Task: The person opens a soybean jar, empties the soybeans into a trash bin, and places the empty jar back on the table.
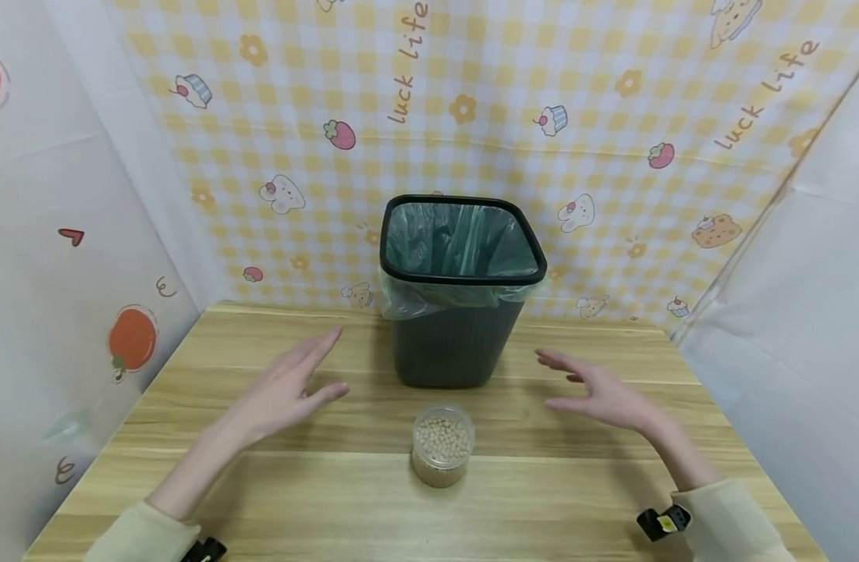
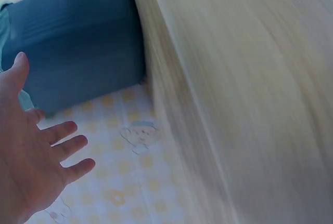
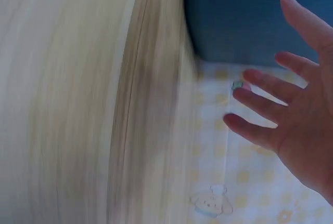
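Observation:
A dark trash bin [image 1: 446,343] with a black rim and a clear plastic liner [image 1: 464,238] stands upright at the back middle of the table. In front of it sits a small clear round tub [image 1: 440,471] full of pale beige beads or beans. My left hand [image 1: 289,394] is raised over the table left of the bin, fingers extended and thumb spread, holding nothing. On the bin's other side my right hand [image 1: 598,390] hovers with fingers spread and slightly bent, also holding nothing. Both wrist views show the palms [image 2: 31,156] facing the bin's sides.
The wooden table [image 1: 317,507] meets a yellow checked cloth [image 1: 471,133] with cartoon prints close behind the bin. White sheets hang along the left [image 1: 43,257] and right [image 1: 808,257] sides. Black wrist cameras [image 1: 664,521] are worn at the sleeves.

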Demonstrator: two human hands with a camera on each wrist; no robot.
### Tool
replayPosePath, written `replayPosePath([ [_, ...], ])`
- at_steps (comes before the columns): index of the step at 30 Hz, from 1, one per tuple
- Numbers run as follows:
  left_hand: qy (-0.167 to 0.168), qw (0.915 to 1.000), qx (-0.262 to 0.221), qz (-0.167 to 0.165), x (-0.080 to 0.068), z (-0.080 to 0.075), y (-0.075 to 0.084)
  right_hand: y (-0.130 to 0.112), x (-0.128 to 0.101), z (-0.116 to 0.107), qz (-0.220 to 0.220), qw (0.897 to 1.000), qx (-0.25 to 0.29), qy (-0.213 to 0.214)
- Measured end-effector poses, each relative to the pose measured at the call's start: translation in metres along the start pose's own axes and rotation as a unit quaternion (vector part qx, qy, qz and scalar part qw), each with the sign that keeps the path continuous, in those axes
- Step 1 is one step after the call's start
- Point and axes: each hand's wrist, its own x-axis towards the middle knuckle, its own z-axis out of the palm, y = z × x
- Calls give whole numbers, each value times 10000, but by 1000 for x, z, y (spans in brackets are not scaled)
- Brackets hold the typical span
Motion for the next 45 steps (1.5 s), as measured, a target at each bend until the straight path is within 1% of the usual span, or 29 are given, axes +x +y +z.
replayPosePath([
  [3,11,9998,-183,117,2,1,11,-7,2,7,-203,9977,509,-397],
  [6,-43,9985,-516,159,2,2,20,-15,7,13,-428,9925,873,-741],
  [10,-138,9955,-915,215,4,4,31,-28,17,20,-691,9844,1173,-1113],
  [15,-373,9921,-1155,309,9,9,45,-43,32,30,-933,9755,1380,-1434],
  [19,-618,9889,-1294,390,16,17,55,-52,40,40,-1029,9712,1468,-1567],
  [22,-754,9862,-1393,475,20,21,63,-57,43,47,-1009,9696,1544,-1607],
  [29,-976,9837,-1459,379,24,26,79,-66,46,58,-825,9650,1732,-1788],
  [33,-1061,9820,-1511,399,25,31,85,-71,48,64,-774,9643,1723,-1855],
  [41,-1306,9767,-1629,491,27,41,92,-79,52,74,-484,9655,1583,-2009],
  [45,-1285,9786,-1501,577,28,45,95,-80,56,80,-699,9647,1464,-2073],
])
